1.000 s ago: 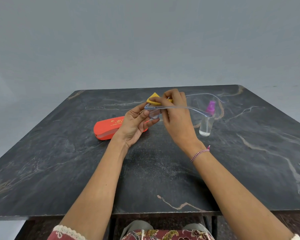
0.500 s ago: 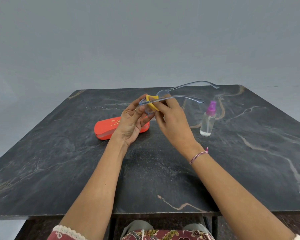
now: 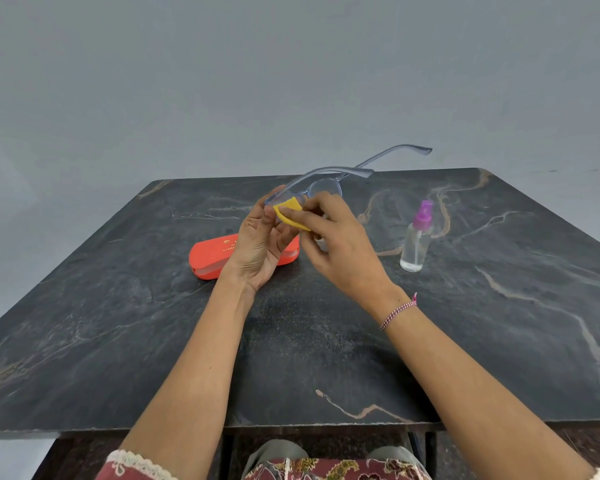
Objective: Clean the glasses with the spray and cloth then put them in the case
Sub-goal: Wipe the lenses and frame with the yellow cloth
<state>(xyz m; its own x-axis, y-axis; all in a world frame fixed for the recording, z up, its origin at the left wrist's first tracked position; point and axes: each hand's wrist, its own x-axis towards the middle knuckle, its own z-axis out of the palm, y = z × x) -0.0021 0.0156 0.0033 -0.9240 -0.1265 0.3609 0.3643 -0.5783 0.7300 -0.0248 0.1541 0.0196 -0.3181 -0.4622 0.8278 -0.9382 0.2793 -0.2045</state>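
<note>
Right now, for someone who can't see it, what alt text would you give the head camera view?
A person's left hand holds clear-framed glasses over a dark marble table while the right hand pinches a yellow cloth against one lens. A closed orange case lies behind the hands; a purple-topped spray bottle stands to the right.

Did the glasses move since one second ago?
Yes. The glasses rose: their arms, earlier level with the spray bottle cap, now reach above the far table edge.
</note>
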